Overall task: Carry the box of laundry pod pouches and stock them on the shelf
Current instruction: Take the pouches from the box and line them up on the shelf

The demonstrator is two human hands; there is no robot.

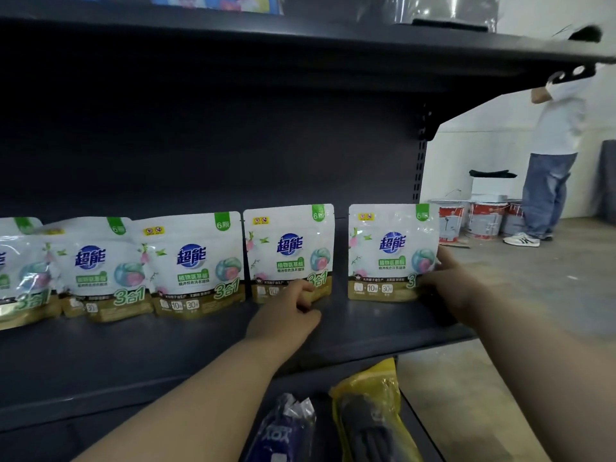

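Now | dark shelf (pixel 383 323), concrete floor (pixel 520 278) | left hand (pixel 286 315) pinches pouch (pixel 289 251); right hand (pixel 450 281) grips end pouch (pixel 391 251)

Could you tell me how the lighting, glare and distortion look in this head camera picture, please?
Head view: the shelf recess is dim, the floor beyond it bright; glare washes the far-left pouch; wide-angle bending curves the upper shelf edge; the right hand looks slightly smeared.
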